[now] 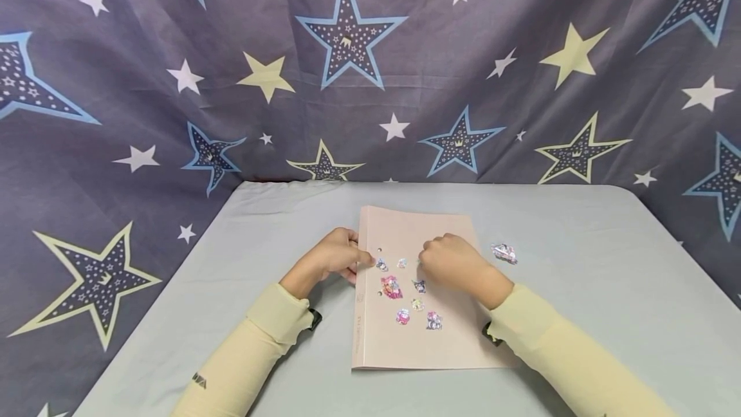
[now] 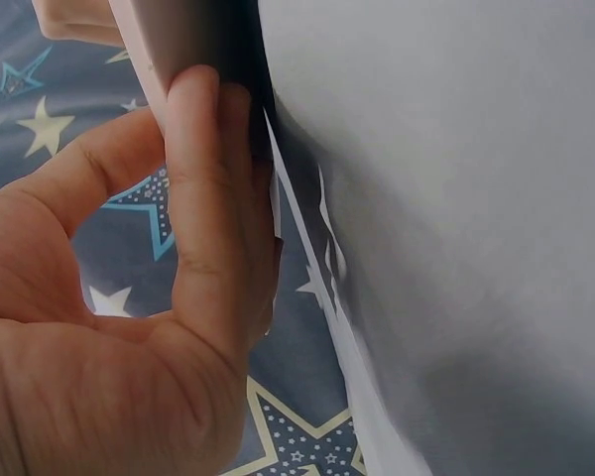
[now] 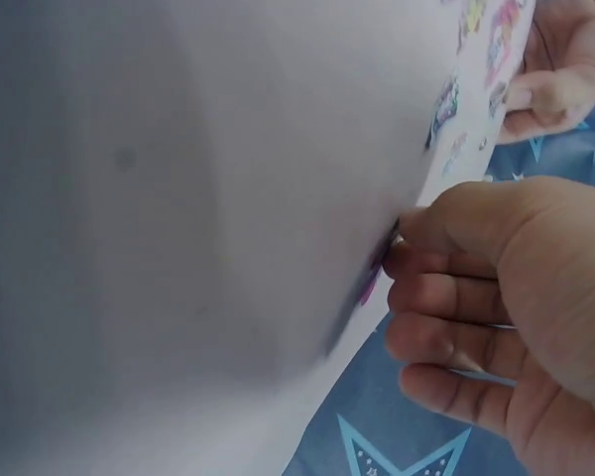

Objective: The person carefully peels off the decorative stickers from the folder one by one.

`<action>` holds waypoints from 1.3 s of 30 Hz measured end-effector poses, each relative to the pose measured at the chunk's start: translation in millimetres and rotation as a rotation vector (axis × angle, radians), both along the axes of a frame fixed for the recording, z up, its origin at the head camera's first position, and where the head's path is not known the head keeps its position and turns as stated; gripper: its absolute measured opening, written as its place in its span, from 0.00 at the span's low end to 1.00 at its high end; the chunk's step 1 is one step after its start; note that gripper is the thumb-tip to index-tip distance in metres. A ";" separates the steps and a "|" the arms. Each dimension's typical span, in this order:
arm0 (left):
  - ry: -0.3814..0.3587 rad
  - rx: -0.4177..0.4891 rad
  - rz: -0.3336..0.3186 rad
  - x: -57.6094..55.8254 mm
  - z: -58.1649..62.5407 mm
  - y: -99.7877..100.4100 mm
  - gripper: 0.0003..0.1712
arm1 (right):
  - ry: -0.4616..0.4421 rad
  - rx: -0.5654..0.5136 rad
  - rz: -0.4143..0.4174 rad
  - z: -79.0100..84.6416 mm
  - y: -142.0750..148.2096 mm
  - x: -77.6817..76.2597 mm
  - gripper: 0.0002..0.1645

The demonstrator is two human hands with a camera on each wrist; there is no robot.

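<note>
A pale pink folder [image 1: 428,225] lies on the table, its spine toward the left. My left hand [image 1: 334,255] grips that spine edge, thumb on the cover and the other fingers [image 2: 200,198] behind it. Over the middle of the cover is my right hand [image 1: 454,264], fingers curled in. In the right wrist view its thumb and forefinger pinch a small sticker with a purple edge [image 3: 371,286], held against the cover and mostly hidden. Several shiny cartoon stickers dot the cover left of this hand, including a large pink one [image 1: 391,287] and a dark one [image 1: 419,286].
To the right of the folder, a small pile of shiny stickers [image 1: 505,253] lies on the grey tablecloth [image 1: 585,288]. A dark curtain with stars [image 1: 370,114] hangs behind the table and along its sides.
</note>
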State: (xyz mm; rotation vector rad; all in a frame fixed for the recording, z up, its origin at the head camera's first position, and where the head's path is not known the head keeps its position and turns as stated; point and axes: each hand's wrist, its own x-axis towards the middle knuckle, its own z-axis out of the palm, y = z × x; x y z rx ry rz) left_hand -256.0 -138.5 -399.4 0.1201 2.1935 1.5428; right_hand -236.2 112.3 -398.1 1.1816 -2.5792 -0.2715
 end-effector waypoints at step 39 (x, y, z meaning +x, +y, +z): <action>-0.008 0.008 -0.004 -0.6 -0.9 0.2 0.21 | 0.098 0.200 -0.048 -6.9 -26.0 8.8 0.07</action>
